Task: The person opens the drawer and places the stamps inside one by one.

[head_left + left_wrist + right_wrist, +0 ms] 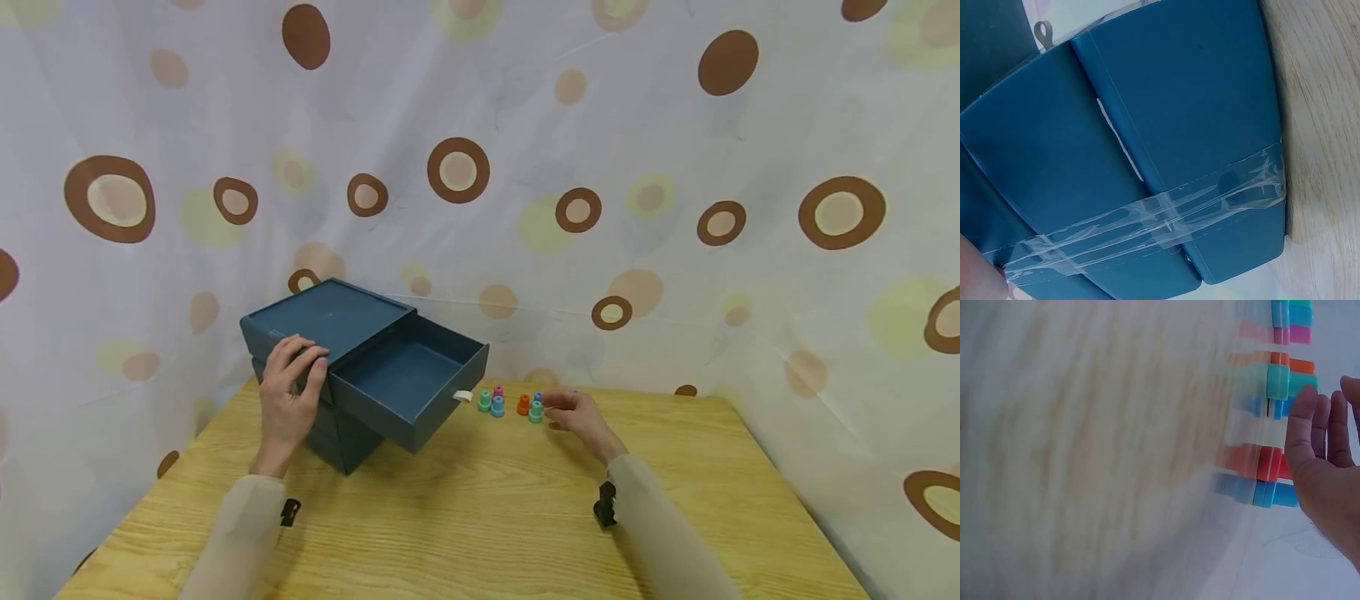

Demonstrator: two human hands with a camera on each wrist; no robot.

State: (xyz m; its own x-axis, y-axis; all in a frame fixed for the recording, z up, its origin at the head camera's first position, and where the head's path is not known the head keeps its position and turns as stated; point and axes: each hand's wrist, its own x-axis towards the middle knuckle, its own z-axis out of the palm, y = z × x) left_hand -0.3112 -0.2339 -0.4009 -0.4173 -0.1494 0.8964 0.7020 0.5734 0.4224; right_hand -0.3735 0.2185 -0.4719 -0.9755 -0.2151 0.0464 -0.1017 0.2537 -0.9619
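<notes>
Two pale sleeves [667,533] come in from the near side above the wooden table [450,533], each with a small black device [604,505] at the wrist. The left hand [288,400] rests on the corner of a dark blue drawer cabinet [326,321], with bent fingers over its top edge; it does not close around anything. The right hand [581,421] reaches to the small pegs, its grip rather wide, with nothing between thumb and fingers. Its fingertips are just beside the teal peg [536,412]; whether they touch it, I cannot tell.

Between both hands, the pulled-out top drawer [442,421] juts over the table and stands in the way, its white pull tab [462,396] pointing toward the pegs. Clear tape [1147,225] crosses the cabinet side.

Beside the teal peg are an orange peg [523,405] and a blue one. Nearer to the drawer, a green peg [484,401], a light blue peg [498,407] and a pink peg [498,392] stand close together. The right hand mostly hides from the head view one further pair, a red peg [1269,464] and a blue one. Behind everything hangs a spotted cloth [517,108].
</notes>
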